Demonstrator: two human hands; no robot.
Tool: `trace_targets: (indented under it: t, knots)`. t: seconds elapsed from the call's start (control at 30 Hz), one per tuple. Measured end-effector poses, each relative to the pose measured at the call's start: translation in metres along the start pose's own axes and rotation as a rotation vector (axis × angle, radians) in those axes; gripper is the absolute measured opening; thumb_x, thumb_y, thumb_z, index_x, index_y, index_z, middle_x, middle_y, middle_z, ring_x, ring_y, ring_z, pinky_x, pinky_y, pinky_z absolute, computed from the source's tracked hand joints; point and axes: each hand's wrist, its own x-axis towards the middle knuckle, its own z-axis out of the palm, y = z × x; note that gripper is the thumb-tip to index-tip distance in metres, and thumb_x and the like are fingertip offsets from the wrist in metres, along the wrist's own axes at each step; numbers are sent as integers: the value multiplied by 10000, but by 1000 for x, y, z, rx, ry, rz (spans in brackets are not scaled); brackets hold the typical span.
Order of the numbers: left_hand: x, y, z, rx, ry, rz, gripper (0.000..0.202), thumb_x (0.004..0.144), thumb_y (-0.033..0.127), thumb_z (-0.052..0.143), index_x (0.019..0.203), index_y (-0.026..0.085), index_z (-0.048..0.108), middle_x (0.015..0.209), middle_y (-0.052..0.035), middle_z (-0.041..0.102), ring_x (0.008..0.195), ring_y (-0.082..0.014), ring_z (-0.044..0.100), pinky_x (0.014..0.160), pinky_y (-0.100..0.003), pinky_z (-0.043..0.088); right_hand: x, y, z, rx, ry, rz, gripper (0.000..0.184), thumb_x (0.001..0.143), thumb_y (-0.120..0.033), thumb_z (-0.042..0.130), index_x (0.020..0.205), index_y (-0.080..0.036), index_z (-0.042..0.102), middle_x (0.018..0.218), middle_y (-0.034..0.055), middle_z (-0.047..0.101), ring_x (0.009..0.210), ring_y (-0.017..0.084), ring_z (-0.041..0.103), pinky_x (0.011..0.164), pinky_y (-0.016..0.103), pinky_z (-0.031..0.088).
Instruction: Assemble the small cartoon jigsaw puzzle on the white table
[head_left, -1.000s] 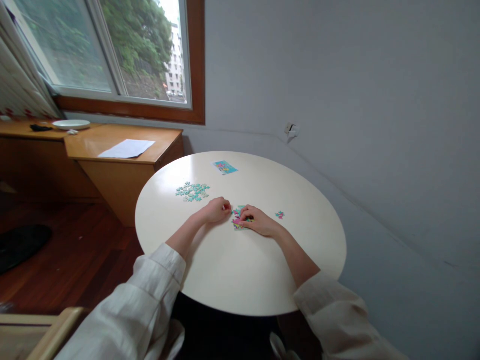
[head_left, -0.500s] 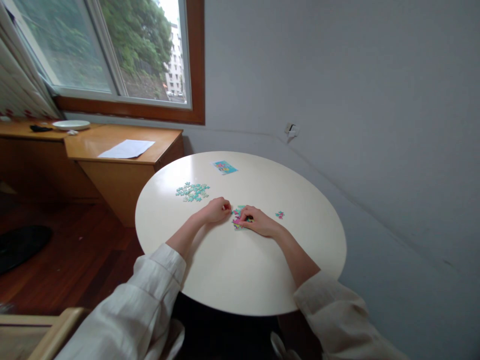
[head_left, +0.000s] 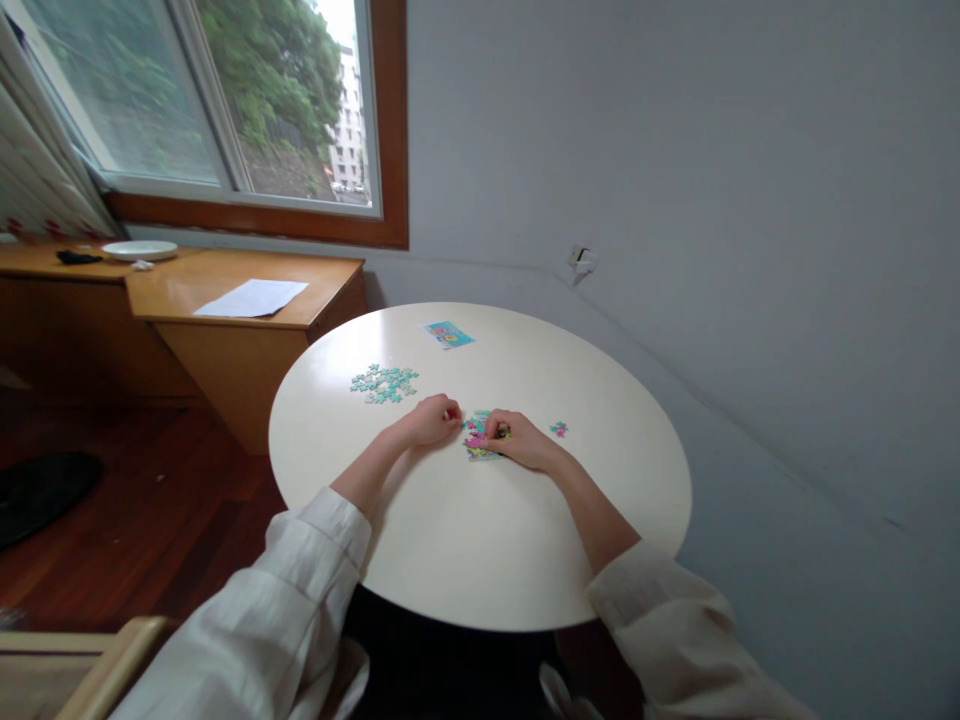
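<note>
Your left hand (head_left: 430,420) rests on the round worktop (head_left: 480,540), its grip curled shut with the fingertips bunched together just left of the puzzle (head_left: 475,438). Whether a piece sits between them is too small to tell. Your right hand (head_left: 522,441) lies on the puzzle's right side, fingers bent and the tips down on the pink and teal patch; I cannot tell whether that grip pinches a piece or only presses on it.

The puzzle lies near the middle of the worktop, between your two hands and touching the right one. A lone piece (head_left: 559,429) sits just right of your right hand, apart from it. A pile (head_left: 385,383) of teal pieces lies further back on the left, and a card (head_left: 450,334) lies near the far edge – both well clear of your hands

Beyond the worktop, a cabinet (head_left: 225,350) carries a paper (head_left: 251,297) and a plate (head_left: 139,249)
</note>
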Motion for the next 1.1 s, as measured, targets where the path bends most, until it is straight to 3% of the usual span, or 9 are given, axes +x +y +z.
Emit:
trace_targets:
  t: [0.4,0.6,0.8,1.0,1.1]
  knots:
    - [2,-3,2,2,1,4,209,744,237,492,809,153,672,824,-65,631,668,-137,555,646,-218,435,-1,10,-9,-89,-60,-14,187,624,-292,680,594,-179,533,697,-20,526,688,128,489,651,259,376]
    - [0,0,0,2,-3,-4,212,748,233,483,811,155,670,833,-66,631,682,-139,564,662,-220,437,0,9,-7,-95,-56,-16,187,628,-290,676,590,-180,531,687,-18,528,673,125,486,629,249,371]
    - [0,2,-1,2,-7,-9,214,741,237,486,811,155,671,836,-66,633,687,-139,568,664,-217,441,0,4,-6,-91,29,-45,212,657,-325,663,592,-180,522,694,-13,545,695,130,500,673,262,382]
    - [0,-1,0,-2,1,-3,217,743,247,484,812,158,670,843,-68,634,686,-144,570,652,-223,441,0,2,-5,-160,-56,-2,226,644,-297,665,551,-181,494,691,-19,541,672,124,488,655,263,371]
    - [0,0,0,0,2,-2,214,744,241,484,809,155,670,845,-69,635,687,-142,570,657,-222,441,0,-2,-5,-108,7,-1,263,653,-356,661,553,-184,488,679,-16,528,672,129,489,658,268,379]
